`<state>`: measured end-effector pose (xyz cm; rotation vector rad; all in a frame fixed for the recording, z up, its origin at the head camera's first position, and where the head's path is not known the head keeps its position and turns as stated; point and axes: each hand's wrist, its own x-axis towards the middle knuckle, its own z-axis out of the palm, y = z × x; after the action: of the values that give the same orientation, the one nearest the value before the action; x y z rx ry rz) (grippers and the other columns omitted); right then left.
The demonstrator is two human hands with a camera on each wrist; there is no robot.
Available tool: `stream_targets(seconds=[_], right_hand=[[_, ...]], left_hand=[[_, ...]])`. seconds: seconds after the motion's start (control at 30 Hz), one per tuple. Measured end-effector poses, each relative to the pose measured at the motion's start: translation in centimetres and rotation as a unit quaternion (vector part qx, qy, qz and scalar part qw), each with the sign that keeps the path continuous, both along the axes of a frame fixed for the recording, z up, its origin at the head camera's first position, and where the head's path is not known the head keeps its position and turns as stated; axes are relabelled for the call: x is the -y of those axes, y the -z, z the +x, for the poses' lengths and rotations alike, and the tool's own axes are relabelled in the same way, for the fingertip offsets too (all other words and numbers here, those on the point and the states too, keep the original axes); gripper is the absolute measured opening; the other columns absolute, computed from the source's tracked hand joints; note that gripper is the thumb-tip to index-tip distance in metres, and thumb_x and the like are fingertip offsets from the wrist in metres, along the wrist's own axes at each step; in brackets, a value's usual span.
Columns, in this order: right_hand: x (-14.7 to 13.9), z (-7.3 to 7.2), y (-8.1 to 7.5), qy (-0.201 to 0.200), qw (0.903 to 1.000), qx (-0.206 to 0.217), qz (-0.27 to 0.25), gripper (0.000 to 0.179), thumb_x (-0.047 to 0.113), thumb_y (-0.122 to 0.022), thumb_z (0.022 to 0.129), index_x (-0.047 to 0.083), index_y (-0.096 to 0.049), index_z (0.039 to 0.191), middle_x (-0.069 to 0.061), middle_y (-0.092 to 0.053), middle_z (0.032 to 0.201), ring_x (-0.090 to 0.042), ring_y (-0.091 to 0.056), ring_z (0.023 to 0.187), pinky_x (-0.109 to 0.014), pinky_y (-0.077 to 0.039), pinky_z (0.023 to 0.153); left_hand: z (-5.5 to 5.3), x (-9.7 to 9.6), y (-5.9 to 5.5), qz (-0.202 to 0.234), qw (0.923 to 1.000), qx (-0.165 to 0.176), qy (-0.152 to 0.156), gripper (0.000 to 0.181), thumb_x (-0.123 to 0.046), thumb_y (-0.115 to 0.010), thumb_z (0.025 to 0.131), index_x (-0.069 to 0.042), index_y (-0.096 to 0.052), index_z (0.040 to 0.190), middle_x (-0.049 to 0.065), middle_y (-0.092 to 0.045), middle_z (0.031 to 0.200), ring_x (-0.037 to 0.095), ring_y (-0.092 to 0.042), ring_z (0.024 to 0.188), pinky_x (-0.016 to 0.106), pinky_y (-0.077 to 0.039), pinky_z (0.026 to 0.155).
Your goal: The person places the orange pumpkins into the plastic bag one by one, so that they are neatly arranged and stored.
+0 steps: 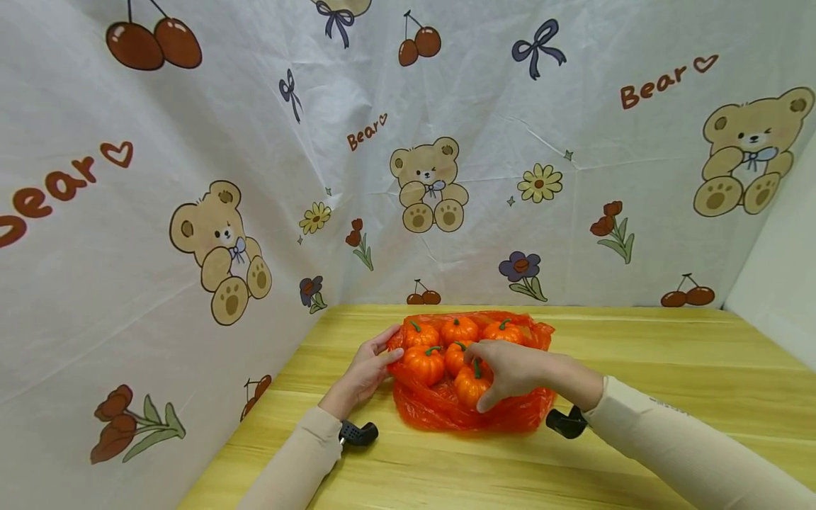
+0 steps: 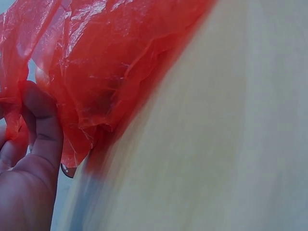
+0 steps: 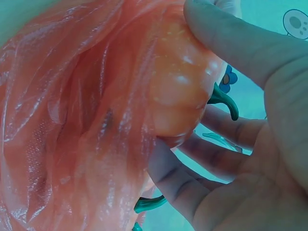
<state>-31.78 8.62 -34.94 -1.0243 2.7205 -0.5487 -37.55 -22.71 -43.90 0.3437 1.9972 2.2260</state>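
An orange-red plastic bag [image 1: 440, 412] stands spread at its mouth on the table, with several small orange pumpkins [image 1: 423, 365] with green stems inside. At the bag's left edge my left hand [image 1: 365, 370] pinches the thin film [image 2: 72, 91] between thumb and fingers. My right hand [image 1: 513, 368] reaches into the mouth from the right and grips the front pumpkin [image 1: 470, 388]. In the right wrist view, thumb and fingers curl round that pumpkin [image 3: 178, 91], its green stem [image 3: 224, 101] toward the palm. Bag film covers part of its side there.
The bag rests on a light wooden table [image 1: 637, 368]. White cloth [image 1: 484, 106] printed with bears and flowers hangs behind the table and along its left. A black wrist device [image 1: 359, 433] sits by the left cuff, another [image 1: 566, 423] by the right.
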Motion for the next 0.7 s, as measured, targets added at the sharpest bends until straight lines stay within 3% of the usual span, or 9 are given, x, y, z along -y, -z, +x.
stream_targets(seconds=[0.17, 0.4, 0.7], right_hand=[[-0.04, -0.21, 0.42, -0.006, 0.9998, -0.021, -0.004, 0.06, 0.032, -0.095, 0.072, 0.015, -0.062, 0.12, 0.001, -0.061, 0.116, -0.02, -0.054, 0.104, -0.043, -0.051, 0.094], [-0.22, -0.26, 0.5, -0.017, 0.9992, -0.027, -0.024, 0.033, 0.024, -0.091, 0.078, 0.018, -0.064, 0.096, -0.001, -0.059, 0.096, -0.019, -0.051, 0.088, -0.034, -0.045, 0.075], [-0.96, -0.22, 0.26, -0.017, 0.9983, -0.005, -0.056, 0.042, 0.024, -0.089, 0.081, 0.011, -0.067, 0.116, -0.002, -0.065, 0.098, -0.021, -0.059, 0.09, -0.03, -0.052, 0.075]], left_hand=[[-0.02, 0.04, -0.18, 0.004, 1.0, 0.0, 0.005, 0.066, -0.006, -0.062, 0.102, -0.017, -0.036, 0.162, 0.017, -0.031, 0.166, 0.033, -0.05, 0.137, 0.035, -0.061, 0.093], [-0.05, 0.13, -0.12, 0.004, 0.9999, -0.005, 0.011, 0.067, -0.007, -0.062, 0.102, -0.014, -0.034, 0.162, 0.02, -0.03, 0.166, 0.033, -0.05, 0.137, 0.035, -0.061, 0.093], [0.13, 0.04, -0.15, 0.006, 0.9999, -0.005, 0.007, 0.068, -0.008, -0.064, 0.101, -0.015, -0.035, 0.162, 0.019, -0.03, 0.166, 0.034, -0.049, 0.138, 0.038, -0.059, 0.097]])
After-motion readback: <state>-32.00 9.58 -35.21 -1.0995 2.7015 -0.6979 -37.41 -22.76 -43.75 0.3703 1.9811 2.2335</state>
